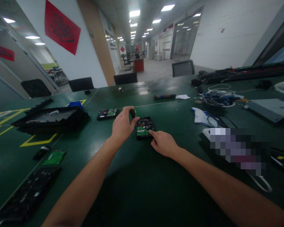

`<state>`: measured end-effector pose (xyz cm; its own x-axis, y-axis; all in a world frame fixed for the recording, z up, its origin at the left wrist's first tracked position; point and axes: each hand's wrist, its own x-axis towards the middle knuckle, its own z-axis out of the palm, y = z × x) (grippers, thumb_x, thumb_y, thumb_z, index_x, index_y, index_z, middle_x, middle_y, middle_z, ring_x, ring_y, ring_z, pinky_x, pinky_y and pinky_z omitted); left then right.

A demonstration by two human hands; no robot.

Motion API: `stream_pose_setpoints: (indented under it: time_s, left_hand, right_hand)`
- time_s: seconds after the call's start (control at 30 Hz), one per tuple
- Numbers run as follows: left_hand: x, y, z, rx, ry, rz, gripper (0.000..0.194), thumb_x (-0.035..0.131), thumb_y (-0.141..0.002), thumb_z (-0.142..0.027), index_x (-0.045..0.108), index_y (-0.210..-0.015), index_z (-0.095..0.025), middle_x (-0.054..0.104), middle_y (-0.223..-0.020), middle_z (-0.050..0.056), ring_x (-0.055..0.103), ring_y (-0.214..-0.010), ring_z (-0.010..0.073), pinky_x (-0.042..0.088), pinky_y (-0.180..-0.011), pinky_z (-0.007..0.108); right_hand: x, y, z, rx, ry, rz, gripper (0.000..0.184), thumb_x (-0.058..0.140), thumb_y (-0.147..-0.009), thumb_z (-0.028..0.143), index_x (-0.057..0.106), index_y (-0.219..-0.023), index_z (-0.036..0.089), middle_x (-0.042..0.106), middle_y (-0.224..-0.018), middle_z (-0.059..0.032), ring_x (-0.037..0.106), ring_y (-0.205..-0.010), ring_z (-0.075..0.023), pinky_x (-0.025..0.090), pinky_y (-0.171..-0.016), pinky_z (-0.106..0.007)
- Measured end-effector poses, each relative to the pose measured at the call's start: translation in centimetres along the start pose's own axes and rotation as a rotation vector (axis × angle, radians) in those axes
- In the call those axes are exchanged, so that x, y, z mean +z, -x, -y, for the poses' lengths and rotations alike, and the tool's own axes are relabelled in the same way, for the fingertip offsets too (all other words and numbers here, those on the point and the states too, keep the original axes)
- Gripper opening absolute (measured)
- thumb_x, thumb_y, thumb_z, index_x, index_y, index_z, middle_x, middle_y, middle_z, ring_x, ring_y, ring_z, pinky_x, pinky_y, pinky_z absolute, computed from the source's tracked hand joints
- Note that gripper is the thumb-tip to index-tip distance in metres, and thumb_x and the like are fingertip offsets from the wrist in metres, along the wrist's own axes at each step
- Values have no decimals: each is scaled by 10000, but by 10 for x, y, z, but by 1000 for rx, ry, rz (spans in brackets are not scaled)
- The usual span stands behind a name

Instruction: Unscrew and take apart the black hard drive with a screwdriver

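Note:
A hard drive (144,127) lies board-side up on the green table (137,183), its green circuit board showing. My left hand (121,124) is closed around a black and yellow screwdriver handle (132,112) held upright over the drive's far left corner. My right hand (163,143) rests on the table at the drive's near right corner, forefinger stretched out and touching its edge, the other fingers curled with nothing in them.
A second drive (107,113) lies further left. A black tray (52,118) sits at the left, a loose green board (54,157) and a dark keyboard-like panel (26,197) near the left edge. Cables, a bowl of tools (219,98) and a laptop (272,108) crowd the right.

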<state>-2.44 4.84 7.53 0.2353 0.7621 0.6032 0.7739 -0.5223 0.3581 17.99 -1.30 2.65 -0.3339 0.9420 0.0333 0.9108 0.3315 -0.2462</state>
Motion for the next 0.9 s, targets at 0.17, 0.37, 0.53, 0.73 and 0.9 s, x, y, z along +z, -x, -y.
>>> stream_pose_setpoints:
  time_s: [0.17,0.37,0.53,0.73,0.9]
  left_hand:
    - [3,0,2,-16,83,-56,489,833,-858,-263,506,-1220,-227,727,-1166,102,728,-1068,283,586,-921,449]
    - [-1,-2,1,96,-6,-98,350,758,-898,-174,567,-1188,-215,675,-1215,117,668,-1132,279,575,-950,442]
    - [-1,-1,1,82,-42,-42,373,685,-940,-141,560,-1283,-213,704,-1246,130,686,-1145,290,563,-990,472]
    - [2,1,1,-19,25,-50,461,793,-900,-294,523,-1263,-209,739,-1190,124,733,-1069,303,592,-911,465]
    - [1,1,0,87,21,-117,360,778,-908,-264,568,-1197,-221,711,-1198,108,693,-1121,283,579,-963,460]
  right_hand:
    - [0,1,-1,5,-11,1,548,468,-1012,230,505,-1539,82,733,-1239,-152,673,-1089,-250,519,-904,-344]
    - [-1,1,-1,24,-25,25,547,467,-1033,243,482,-1560,96,731,-1207,-147,678,-1045,-236,526,-860,-326]
    - [-7,1,3,30,-39,61,551,459,-1045,251,467,-1572,88,720,-1228,-151,675,-1051,-233,530,-869,-325]
    - [-4,0,2,16,-25,25,546,452,-1030,242,494,-1550,81,724,-1246,-157,677,-1083,-246,524,-908,-341]
    - [-2,0,1,9,-17,7,550,459,-1012,224,506,-1536,63,734,-1223,-160,675,-1101,-268,529,-915,-371]
